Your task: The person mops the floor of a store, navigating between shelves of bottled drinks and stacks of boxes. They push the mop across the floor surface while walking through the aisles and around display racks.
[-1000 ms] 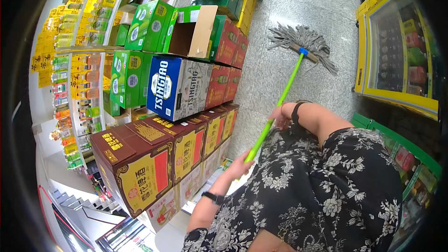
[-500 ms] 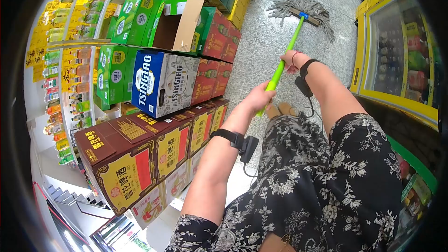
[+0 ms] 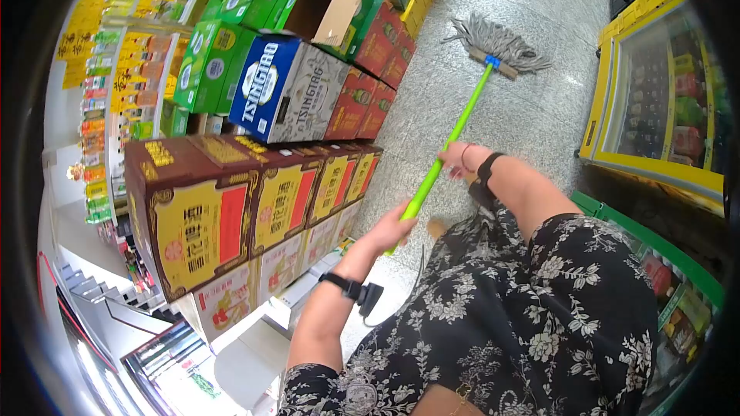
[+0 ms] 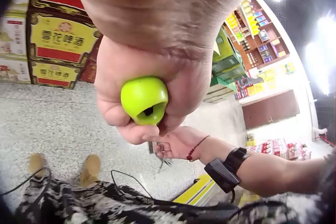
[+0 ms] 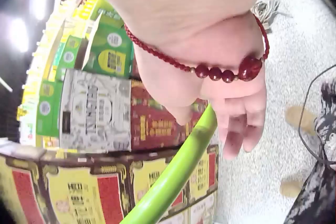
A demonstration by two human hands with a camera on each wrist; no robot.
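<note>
A mop with a bright green handle [image 3: 425,187] and grey string head [image 3: 509,45] reaches out in front of me, its strands spread on the floor. Near the handle's upper end my left hand [image 3: 391,233] grips it; in the left wrist view the hollow end [image 4: 144,100] pokes out of the fist. Farther down the handle, my right hand [image 3: 456,159] holds it between thumb and fingers. The right wrist view shows the other fingers [image 5: 237,129] hanging loosely beside the handle. A red bead bracelet [image 5: 215,73] circles that wrist.
Stacked brown-and-yellow beer cartons [image 3: 208,231] line the left, with a blue-and-white Tsingtao box [image 3: 289,92] and green boxes [image 3: 212,65] above. A yellow-framed glass-door cooler [image 3: 601,108] stands on the right. Speckled grey floor [image 3: 524,119] runs between them.
Both hands and the mop went forward, away from my body, then came partway back. The mop head has swung slightly. Both hands have kept their hold on the handle.
</note>
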